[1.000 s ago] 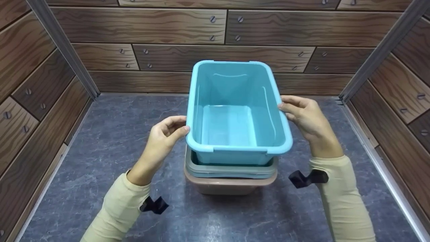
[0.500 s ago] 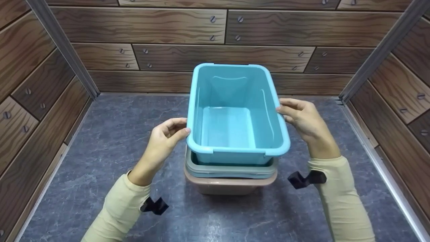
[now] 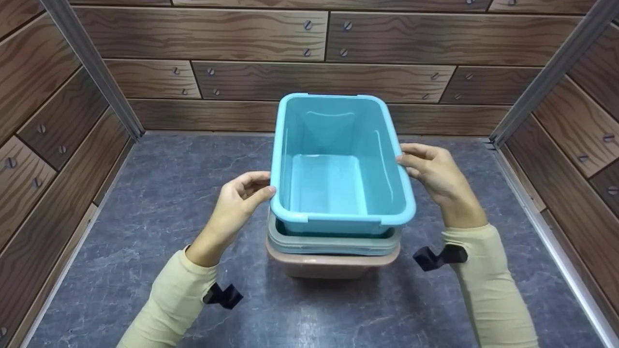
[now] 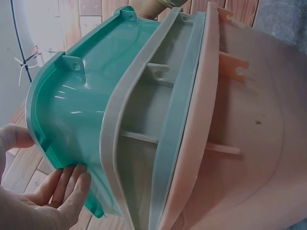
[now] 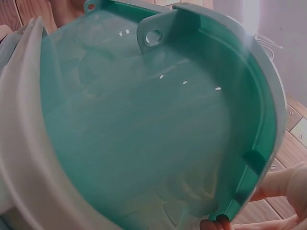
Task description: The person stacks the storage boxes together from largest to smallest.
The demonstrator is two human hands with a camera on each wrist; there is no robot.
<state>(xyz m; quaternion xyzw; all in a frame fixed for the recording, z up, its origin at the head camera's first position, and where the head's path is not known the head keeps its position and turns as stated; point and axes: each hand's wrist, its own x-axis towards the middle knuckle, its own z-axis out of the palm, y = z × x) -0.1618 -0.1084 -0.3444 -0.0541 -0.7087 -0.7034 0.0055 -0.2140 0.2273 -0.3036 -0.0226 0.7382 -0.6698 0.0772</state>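
Observation:
A bright blue plastic bin sits partly inside a stack of bins, its rim raised well above theirs. Below it show the rims of a grey-green bin and a light blue bin, nested in a pink bin. My left hand pinches the blue bin's left rim, thumb on top and fingers underneath. On the opposite side my right hand grips the right rim in the same way. In both wrist views the bin's outer wall looks green, with fingers curled under the rim.
The stack stands on a dark grey marbled floor. Wood-patterned walls enclose the back and both sides, with metal posts at the corners. A black strap hangs from each sleeve.
The blue bin has sunk slightly into the stack and its right side has come a little to the left. Both hands have moved with it, still gripping the rim.

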